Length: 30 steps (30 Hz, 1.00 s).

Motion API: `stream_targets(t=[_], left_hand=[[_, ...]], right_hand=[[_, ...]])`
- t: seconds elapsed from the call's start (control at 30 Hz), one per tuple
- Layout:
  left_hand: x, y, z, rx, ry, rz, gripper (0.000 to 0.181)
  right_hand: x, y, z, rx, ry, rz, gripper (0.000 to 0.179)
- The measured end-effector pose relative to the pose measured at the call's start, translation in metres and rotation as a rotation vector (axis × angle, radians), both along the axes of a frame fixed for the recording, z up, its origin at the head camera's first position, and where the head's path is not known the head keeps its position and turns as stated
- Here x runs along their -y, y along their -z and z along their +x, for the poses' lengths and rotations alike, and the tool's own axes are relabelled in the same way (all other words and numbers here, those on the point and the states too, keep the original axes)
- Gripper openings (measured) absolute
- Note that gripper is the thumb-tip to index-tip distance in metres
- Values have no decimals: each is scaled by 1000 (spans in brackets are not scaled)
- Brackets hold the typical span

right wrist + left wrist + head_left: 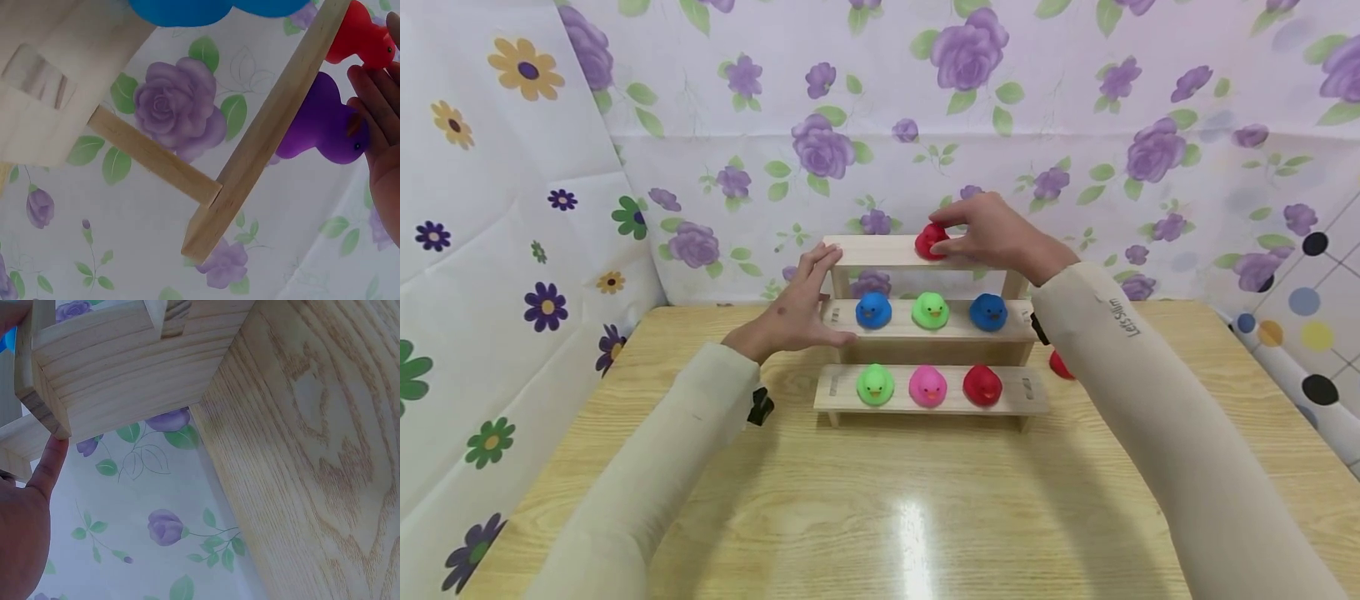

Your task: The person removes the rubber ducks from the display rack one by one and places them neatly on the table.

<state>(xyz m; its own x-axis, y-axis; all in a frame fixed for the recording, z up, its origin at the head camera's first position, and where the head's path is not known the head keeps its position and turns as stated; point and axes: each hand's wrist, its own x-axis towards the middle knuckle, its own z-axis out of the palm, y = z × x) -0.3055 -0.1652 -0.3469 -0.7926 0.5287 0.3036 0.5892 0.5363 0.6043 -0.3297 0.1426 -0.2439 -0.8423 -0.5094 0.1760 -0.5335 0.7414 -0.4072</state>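
Note:
A three-tier wooden display stand (936, 332) holds small toy ducks. On its top tier my right hand (1000, 237) pinches a red duck (929, 240) between fingers and thumb. Beside it, a purple duck (322, 122) sits close to that hand in the right wrist view; the hand hides it from the head view. At the stand's left end, my left hand (797, 312) grips the boards, fingers up at the top tier and thumb at the middle one. Behind the middle board, one fingertip (55, 447) touches its corner.
Blue (873, 310), green (931, 310) and blue (988, 312) ducks line the middle tier. The bottom tier bears green (875, 384), pink (928, 386) and red (982, 385) ones. Another red object (1062, 365) lies on the table (850, 500), partly behind the right sleeve. Flowered cloth (700, 167) hangs behind.

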Motion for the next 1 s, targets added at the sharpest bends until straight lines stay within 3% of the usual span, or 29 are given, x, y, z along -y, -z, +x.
stream_targets(t=[0.5,1.0], left_hand=[[-1,-2,1,12,-1,0,122],[-1,-2,1,15,-4,-1,123]], right_hand=[[4,-3,-1,16,11,15,46],[-12,-30,16,-20,39,-55,44]])
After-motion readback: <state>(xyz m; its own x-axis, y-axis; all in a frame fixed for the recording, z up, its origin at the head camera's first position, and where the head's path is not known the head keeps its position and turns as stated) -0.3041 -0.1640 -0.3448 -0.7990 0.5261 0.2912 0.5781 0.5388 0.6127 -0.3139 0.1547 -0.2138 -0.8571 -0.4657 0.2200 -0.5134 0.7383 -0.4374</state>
